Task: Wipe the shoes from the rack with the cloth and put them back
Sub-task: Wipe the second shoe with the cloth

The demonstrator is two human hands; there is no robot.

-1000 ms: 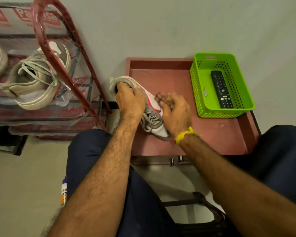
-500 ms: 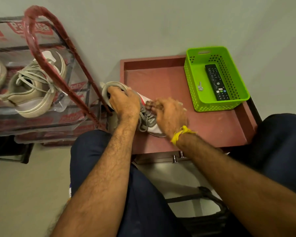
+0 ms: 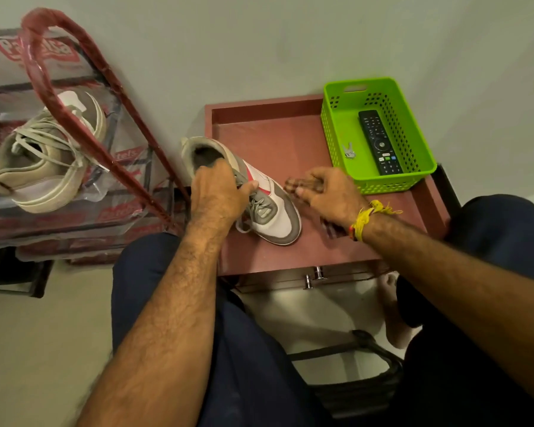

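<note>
The left hand (image 3: 216, 192) has its fingers curled over the collar of a grey-and-white shoe (image 3: 259, 198), which rests on the red surface (image 3: 290, 140). Just right of that shoe's toe, the right hand (image 3: 330, 195) holds a blurred brown cloth (image 3: 302, 184) bunched in its bent fingers. Well left of the fingers, a beige shoe (image 3: 40, 161) sits on the rack (image 3: 74, 118).

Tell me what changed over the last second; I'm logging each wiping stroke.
The right hand, gripping the brownish cloth, came off the shoe and now sits just to its right, so the toe is uncovered. The left hand still grips the shoe at its opening, and the shoe stayed on the red table. The green basket with the remote kept its place.
</note>
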